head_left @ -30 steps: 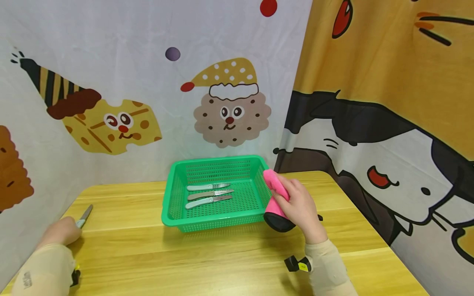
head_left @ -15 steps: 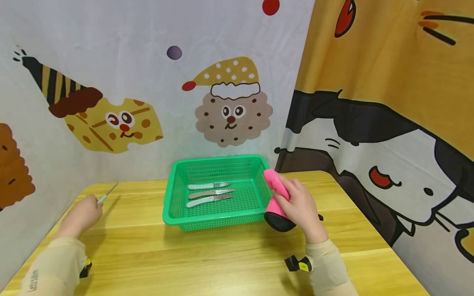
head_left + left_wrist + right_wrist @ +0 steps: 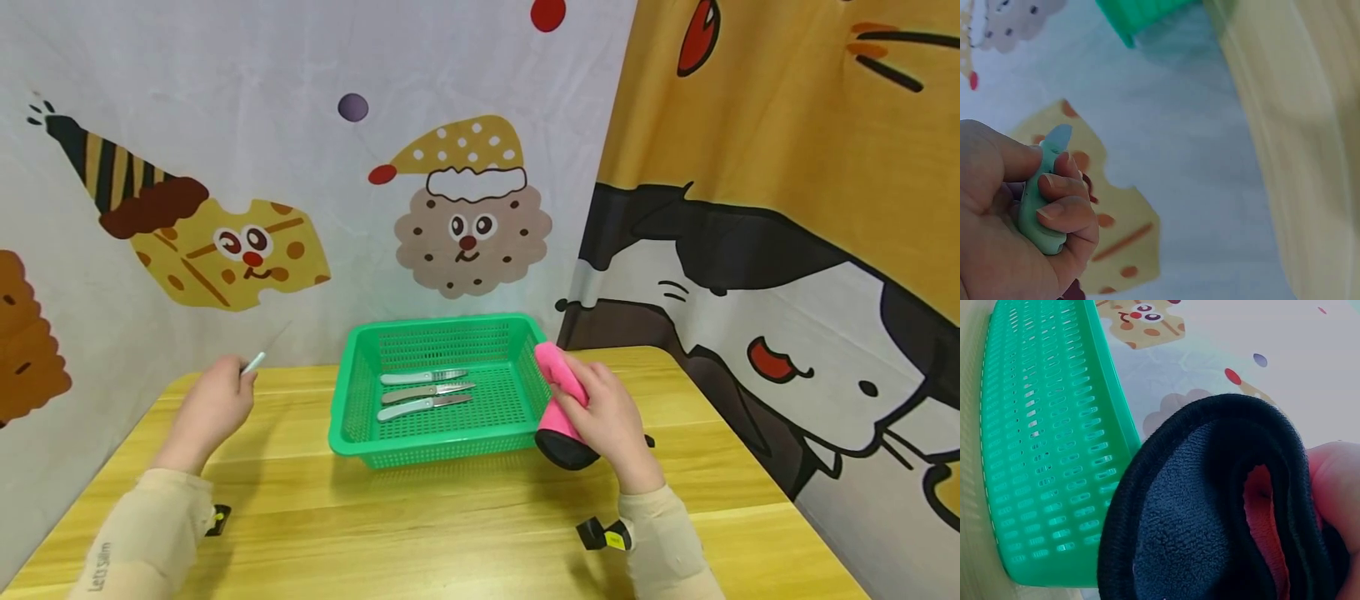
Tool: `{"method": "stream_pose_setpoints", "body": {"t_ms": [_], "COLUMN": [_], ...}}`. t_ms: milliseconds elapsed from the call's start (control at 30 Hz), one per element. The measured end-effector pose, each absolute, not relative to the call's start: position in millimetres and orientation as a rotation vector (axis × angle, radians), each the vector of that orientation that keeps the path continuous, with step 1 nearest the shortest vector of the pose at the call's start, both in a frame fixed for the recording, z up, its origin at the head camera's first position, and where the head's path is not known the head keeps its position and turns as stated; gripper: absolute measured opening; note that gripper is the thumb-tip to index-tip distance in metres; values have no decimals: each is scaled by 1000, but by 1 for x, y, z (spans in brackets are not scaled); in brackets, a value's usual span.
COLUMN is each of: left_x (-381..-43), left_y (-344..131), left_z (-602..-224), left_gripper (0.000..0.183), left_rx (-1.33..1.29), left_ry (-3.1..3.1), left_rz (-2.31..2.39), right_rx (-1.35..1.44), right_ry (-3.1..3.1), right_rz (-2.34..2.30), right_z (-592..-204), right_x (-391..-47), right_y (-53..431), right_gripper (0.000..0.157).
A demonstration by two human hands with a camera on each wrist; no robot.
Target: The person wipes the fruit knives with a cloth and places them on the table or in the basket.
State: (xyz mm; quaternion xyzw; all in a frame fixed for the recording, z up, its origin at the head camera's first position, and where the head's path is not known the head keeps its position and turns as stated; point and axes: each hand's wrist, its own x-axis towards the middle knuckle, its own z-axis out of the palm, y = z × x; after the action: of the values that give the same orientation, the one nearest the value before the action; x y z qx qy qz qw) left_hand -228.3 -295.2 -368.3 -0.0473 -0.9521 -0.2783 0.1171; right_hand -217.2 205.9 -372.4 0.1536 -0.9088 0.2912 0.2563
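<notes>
My left hand point(image 3: 213, 408) grips a small knife point(image 3: 1041, 206) by its pale green handle, its fingers curled round it. The blade point(image 3: 1059, 136) points up and away, above the table's left part. On the right, my right hand point(image 3: 603, 412) holds a folded pink cloth point(image 3: 561, 379) with a dark, black-edged underside point(image 3: 1179, 506). It is beside the right end of the green basket point(image 3: 442, 450). Inside the basket lie three knives: a pale-handled one point(image 3: 405, 379) at the back, a beige-handled one point(image 3: 408, 394) in the middle and another pale-handled one point(image 3: 405, 410) in front.
The wooden table point(image 3: 420, 533) reaches back to a white curtain point(image 3: 262, 67) with cartoon prints. A patterned yellow, black and white curtain point(image 3: 750, 150) runs along the right side. The basket's perforated wall stands close to the cloth.
My left hand has lifted the knife and carried it right and away from me, toward the basket. The blade now tilts upward. My right hand and the cloth have stayed still.
</notes>
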Motion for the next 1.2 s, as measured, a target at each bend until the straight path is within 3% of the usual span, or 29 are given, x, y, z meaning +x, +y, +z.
{"method": "stream_pose_setpoints", "body": {"t_ms": [867,1200], "left_x": [-203,-208], "left_y": [-174,-151], "left_z": [-326,-331], "left_gripper": [18,10], "left_rx": [-421,-436], "left_ry": [-2386,-2281], "left_rz": [-1031,-1232], "right_rx": [386,438], "right_ry": [-2470,-2393], "right_rz": [786,786], "right_z": [-368,-366], "right_x": [-216,-212], "right_y": [206,201], "right_gripper": [52,55]}}
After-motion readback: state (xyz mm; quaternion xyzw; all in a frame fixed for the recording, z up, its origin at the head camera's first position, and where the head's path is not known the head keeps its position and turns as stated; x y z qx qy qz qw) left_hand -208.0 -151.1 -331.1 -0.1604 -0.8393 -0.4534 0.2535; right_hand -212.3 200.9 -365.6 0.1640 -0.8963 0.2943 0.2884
